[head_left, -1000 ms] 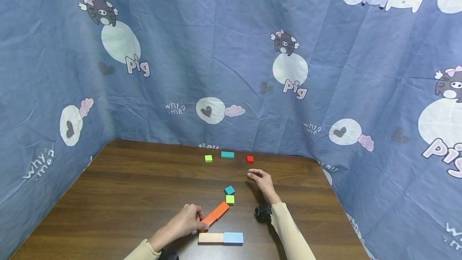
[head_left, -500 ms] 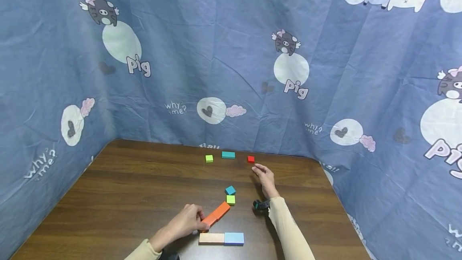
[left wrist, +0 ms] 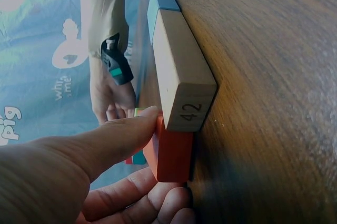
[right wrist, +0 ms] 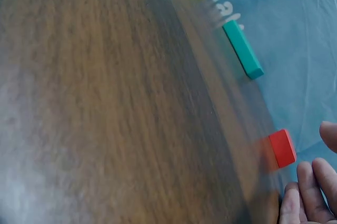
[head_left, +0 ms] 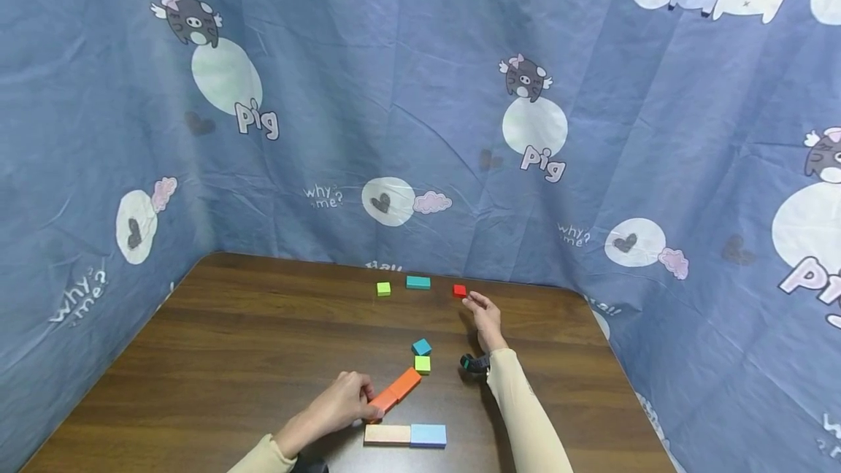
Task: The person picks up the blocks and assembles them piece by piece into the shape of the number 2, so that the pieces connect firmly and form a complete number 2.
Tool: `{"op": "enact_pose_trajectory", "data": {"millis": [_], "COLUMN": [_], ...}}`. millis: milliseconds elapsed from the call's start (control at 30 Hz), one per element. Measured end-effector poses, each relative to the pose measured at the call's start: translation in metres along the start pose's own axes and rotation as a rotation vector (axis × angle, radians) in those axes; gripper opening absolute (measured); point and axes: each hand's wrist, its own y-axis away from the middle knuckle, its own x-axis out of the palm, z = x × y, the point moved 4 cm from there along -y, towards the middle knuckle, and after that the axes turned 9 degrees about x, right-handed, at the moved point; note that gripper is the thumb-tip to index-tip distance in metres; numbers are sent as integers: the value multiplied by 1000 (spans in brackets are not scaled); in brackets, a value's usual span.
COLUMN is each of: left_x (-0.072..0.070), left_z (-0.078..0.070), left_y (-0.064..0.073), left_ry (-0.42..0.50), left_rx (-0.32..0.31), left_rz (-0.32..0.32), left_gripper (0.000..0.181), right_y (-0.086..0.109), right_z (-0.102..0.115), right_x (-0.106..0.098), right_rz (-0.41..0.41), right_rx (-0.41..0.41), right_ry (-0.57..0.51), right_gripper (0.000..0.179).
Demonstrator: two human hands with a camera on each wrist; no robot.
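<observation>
My left hand (head_left: 348,401) pinches the near one of two orange blocks (head_left: 407,383), which lie end to end at a slant. In the left wrist view the thumb lies along one side of that near orange block (left wrist: 175,155) and the fingers along the other. My right hand (head_left: 485,317) reaches far over the table, fingertips right by a small red block (head_left: 459,290). In the right wrist view a gap shows between its thumb and fingers, with the red block (right wrist: 283,148) just beyond them.
A plain wooden block (head_left: 387,435) and a light blue block (head_left: 428,435) lie end to end at the front. A teal block (head_left: 422,347) and a lime block (head_left: 423,365) adjoin the orange pair. Another lime block (head_left: 383,288) and a long teal block (head_left: 417,282) lie at the back.
My right hand has moved forward, away from me, up to the red block. My left hand stays at the near orange block. The whole head view has shifted slightly.
</observation>
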Motion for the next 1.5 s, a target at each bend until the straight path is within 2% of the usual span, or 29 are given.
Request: {"op": "enact_pose_trajectory", "data": {"millis": [233,333,600,833,1033,1300,1500], "left_x": [-1,-1,-1,-1,0,-2,0], "left_z": [-1,-1,0,0,0,1,2], "left_y": [-1,-1,0,0,0,1,2], "left_ry": [-14,-15,7,-10,-25,-25,7], "left_rx": [6,9,13,2,14,25,25], "left_rz": [-20,-20,-12,-13,-26,-30,-23], "left_gripper": [24,24,24,24,25,25,23], "right_y": [-5,-7,-11,-21,-19,-18,-19], "right_z": [4,4,8,11,12,10,9], "right_x": [4,5,7,8,12,16,17], "right_rz": [-65,-71,-31,32,88,23,2], "right_rx": [-52,-37,-31,-46,-52,-107,-133], "right_ry": [55,66,125,200,254,361,387], "right_gripper": [39,40,41,42,41,36,38]}}
